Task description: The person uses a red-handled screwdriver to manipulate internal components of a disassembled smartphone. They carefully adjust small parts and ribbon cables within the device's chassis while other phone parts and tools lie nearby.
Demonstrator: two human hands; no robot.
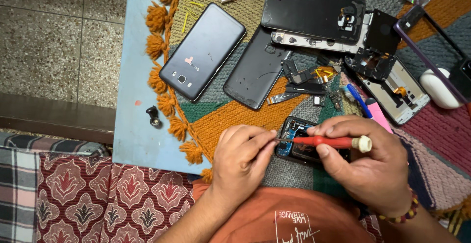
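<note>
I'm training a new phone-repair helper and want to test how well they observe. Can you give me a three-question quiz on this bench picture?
1. True or false: the right hand holds the red-handled screwdriver with the cream cap.
2. What do the left hand's fingertips pinch?
A. the screwdriver's thin metal tip
B. the blue pen
C. the small black knob
3. Fill in: the opened dark phone frame with a blue board lies on a knitted ____ with orange tassels.

Key
1. True
2. A
3. mat
</note>
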